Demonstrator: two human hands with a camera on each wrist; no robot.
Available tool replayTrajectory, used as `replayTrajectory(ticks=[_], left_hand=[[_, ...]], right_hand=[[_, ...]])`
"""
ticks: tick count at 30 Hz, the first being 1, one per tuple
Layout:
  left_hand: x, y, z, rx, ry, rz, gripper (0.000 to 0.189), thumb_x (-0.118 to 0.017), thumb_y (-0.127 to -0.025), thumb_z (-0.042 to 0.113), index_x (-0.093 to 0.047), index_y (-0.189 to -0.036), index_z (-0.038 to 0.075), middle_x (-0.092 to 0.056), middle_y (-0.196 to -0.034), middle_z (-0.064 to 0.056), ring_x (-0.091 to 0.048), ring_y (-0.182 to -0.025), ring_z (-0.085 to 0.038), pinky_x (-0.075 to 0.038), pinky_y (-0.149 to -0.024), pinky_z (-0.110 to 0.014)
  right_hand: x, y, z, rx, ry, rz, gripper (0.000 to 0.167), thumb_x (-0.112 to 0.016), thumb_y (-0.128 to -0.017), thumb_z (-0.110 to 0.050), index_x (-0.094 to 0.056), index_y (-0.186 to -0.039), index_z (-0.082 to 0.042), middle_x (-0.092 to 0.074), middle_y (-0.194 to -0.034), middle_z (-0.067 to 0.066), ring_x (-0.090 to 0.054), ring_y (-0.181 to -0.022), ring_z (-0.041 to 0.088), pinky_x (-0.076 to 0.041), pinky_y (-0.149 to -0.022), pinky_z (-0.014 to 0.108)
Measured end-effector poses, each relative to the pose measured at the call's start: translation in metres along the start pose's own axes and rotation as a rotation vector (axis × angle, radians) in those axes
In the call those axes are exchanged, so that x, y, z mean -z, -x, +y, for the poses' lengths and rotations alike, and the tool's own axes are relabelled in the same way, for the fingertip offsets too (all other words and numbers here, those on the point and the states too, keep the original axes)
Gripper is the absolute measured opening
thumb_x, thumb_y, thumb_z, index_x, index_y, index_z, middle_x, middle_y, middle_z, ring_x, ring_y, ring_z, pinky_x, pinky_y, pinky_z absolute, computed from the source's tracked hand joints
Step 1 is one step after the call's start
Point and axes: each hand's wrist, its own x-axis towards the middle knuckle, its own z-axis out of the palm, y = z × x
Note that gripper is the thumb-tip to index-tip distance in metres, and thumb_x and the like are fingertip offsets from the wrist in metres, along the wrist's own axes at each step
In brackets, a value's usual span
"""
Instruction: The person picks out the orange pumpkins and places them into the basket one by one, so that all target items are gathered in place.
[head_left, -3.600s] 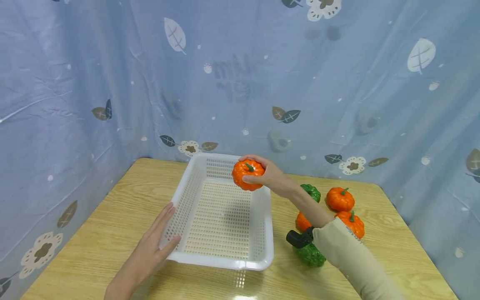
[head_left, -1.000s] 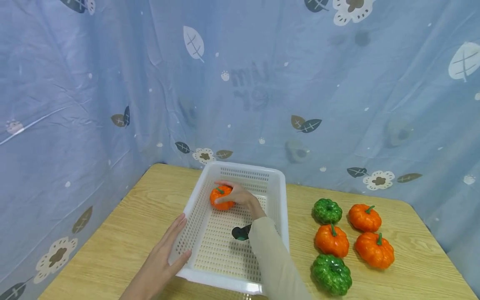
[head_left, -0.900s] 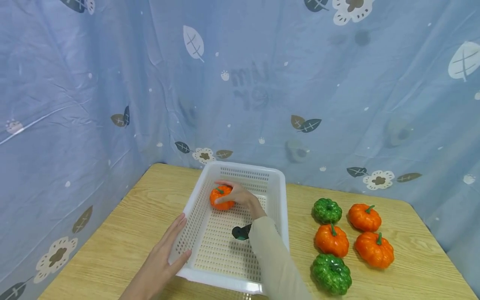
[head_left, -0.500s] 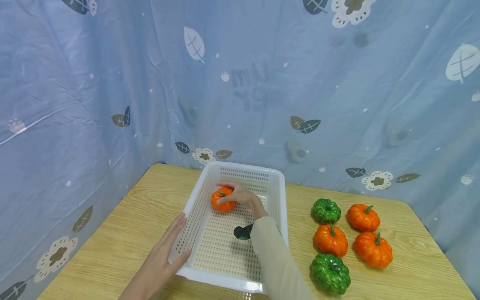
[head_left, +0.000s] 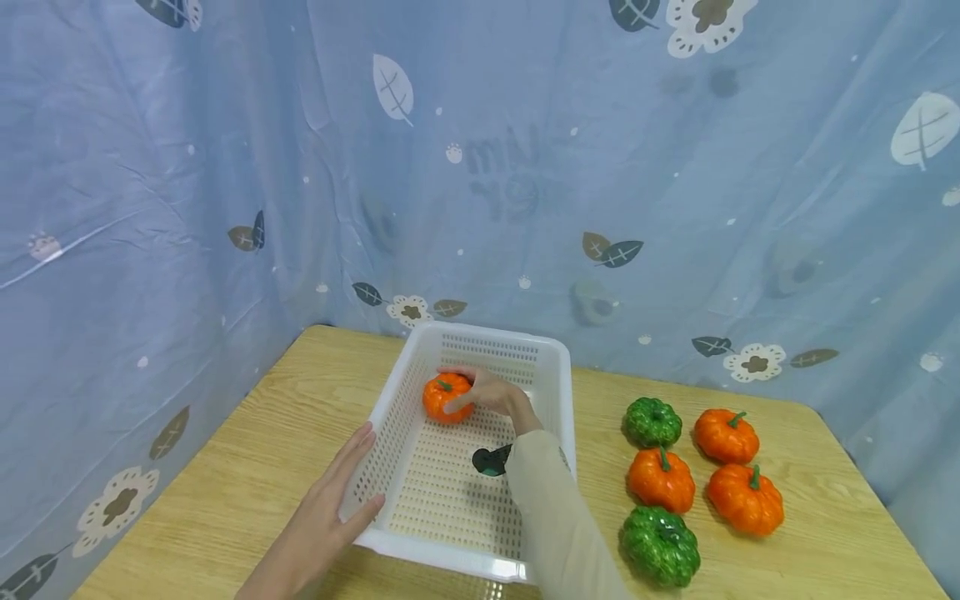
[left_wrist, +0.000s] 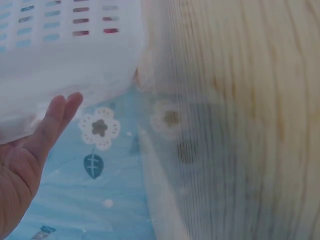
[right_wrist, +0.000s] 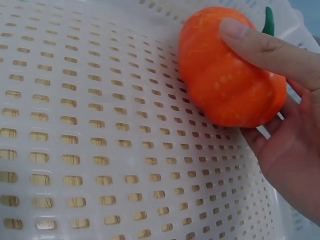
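Observation:
In the head view an orange pumpkin (head_left: 442, 398) with a green stem sits in the far left part of a white perforated plastic basket (head_left: 558, 392). My right hand (head_left: 491, 392) is around its right side, thumb across the front and fingers behind. The right wrist view shows the thumb lying on the pumpkin (right_wrist: 220, 75) and the other fingers partly hidden behind it. My left hand (head_left: 330, 508) rests against the basket's left outer side with fingers extended; its fingertips (left_wrist: 74, 100) lie at the basket wall in the left wrist view.
Right of the basket, on the wooden table (head_left: 247, 467), are a green pumpkin (head_left: 652, 422) at the back, another green pumpkin (head_left: 660, 546) nearer, and several orange pumpkins (head_left: 746, 500). A blue patterned curtain (head_left: 480, 208) hangs behind the table.
The orange pumpkin was carried from above the basket's far right corner down into its far left part. Since then my right hand has slid slightly rightward along it. My left hand stays at the basket.

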Motion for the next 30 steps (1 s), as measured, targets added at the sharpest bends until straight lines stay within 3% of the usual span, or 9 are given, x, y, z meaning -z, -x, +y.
replayTrajectory(ticks=[8, 13, 19, 30], left_hand=[[0.000, 0.000, 0.001, 0.027, 0.020, -0.024, 0.069, -0.063, -0.092, 0.024, -0.029, -0.151, 0.012, -0.022, -0.158, -0.006, -0.032, -0.136, -0.038, -0.036, -0.099, -0.061], [-0.001, 0.000, 0.000, 0.045, 0.021, -0.032, 0.069, -0.063, -0.093, 0.025, -0.028, -0.151, 0.011, -0.022, -0.158, -0.007, -0.030, -0.137, -0.039, -0.034, -0.101, -0.061], [-0.002, 0.000, 0.001, 0.058, 0.019, -0.041, 0.069, -0.062, -0.093, 0.028, -0.028, -0.151, 0.010, -0.022, -0.158, -0.007, -0.029, -0.137, -0.038, -0.034, -0.102, -0.060], [0.000, 0.001, 0.003, 0.040, 0.019, -0.024, 0.069, -0.064, -0.092, 0.024, -0.030, -0.150, 0.011, -0.023, -0.157, -0.005, -0.032, -0.136, -0.038, -0.035, -0.101, -0.059]], right_hand=[[-0.001, -0.002, 0.002, 0.040, 0.012, 0.131, 0.072, -0.077, -0.079, -0.007, -0.046, -0.143, -0.012, -0.038, -0.149, 0.008, -0.040, -0.132, 0.028, -0.037, -0.109, 0.042], [-0.003, -0.005, 0.005, 0.075, 0.026, 0.167, 0.072, -0.079, -0.077, -0.009, -0.047, -0.142, -0.010, -0.038, -0.148, 0.009, -0.041, -0.131, 0.029, -0.036, -0.109, 0.043], [-0.002, -0.004, 0.003, 0.088, -0.019, 0.150, 0.074, -0.078, -0.078, -0.006, -0.044, -0.144, -0.010, -0.038, -0.150, 0.009, -0.039, -0.134, 0.028, -0.034, -0.111, 0.042], [0.012, 0.008, -0.008, 0.011, 0.096, 0.142, 0.068, -0.076, -0.077, -0.003, -0.050, -0.140, -0.008, -0.046, -0.144, 0.010, -0.040, -0.132, 0.033, -0.034, -0.110, 0.047]])
